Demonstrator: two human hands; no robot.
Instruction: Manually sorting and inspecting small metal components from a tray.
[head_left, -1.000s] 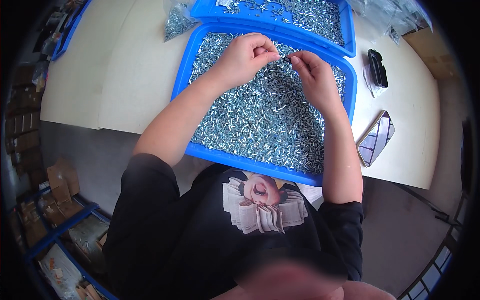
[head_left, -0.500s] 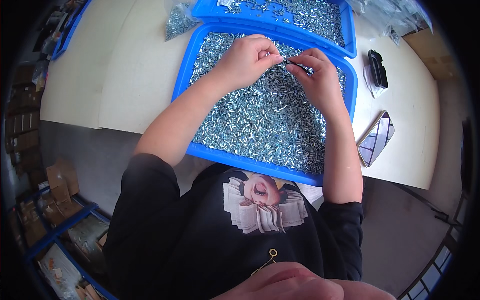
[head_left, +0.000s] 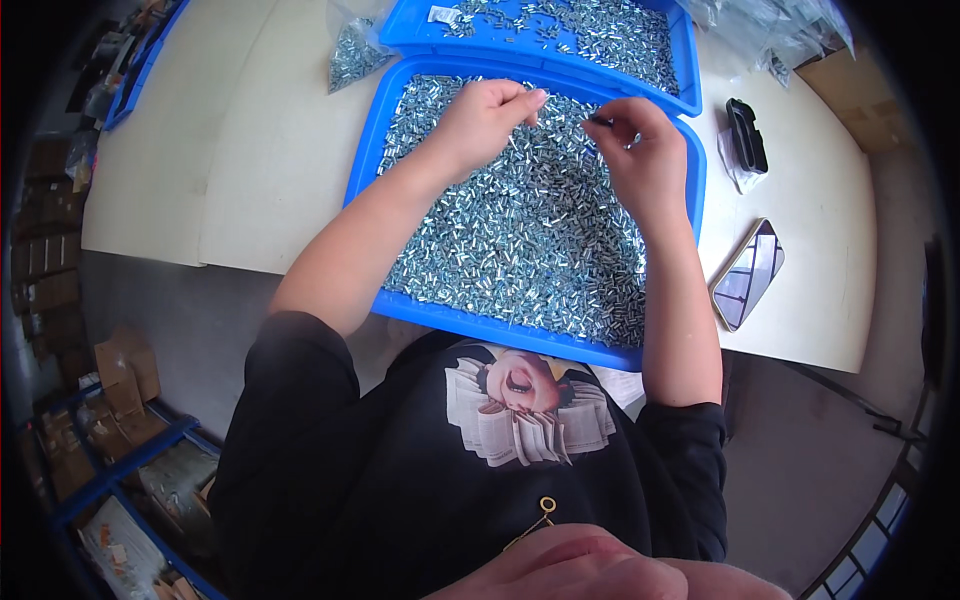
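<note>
A blue plastic tray (head_left: 365,160) in front of me is filled with small shiny metal pins (head_left: 510,240). Over its far left part is my left hand (head_left: 490,118), thumb and forefinger pinched together; what lies between them, if anything, is too small to make out. My right hand (head_left: 645,150) hovers over the far right part, its fingers closed on a small black piece (head_left: 600,121) whose tip pokes out toward the left. A gap separates the two hands.
Behind the tray stands a second blue tray (head_left: 405,30) with more metal pins. A clear bag of pins (head_left: 355,55) lies to its left. On the right of the table are a black case (head_left: 747,140) and a phone (head_left: 748,278); plastic bags (head_left: 775,30) and a cardboard box (head_left: 845,90) sit beyond.
My hands were together at the black piece and have moved apart. The left hand shifted slightly left, and the right hand drew away to the right with the black piece.
</note>
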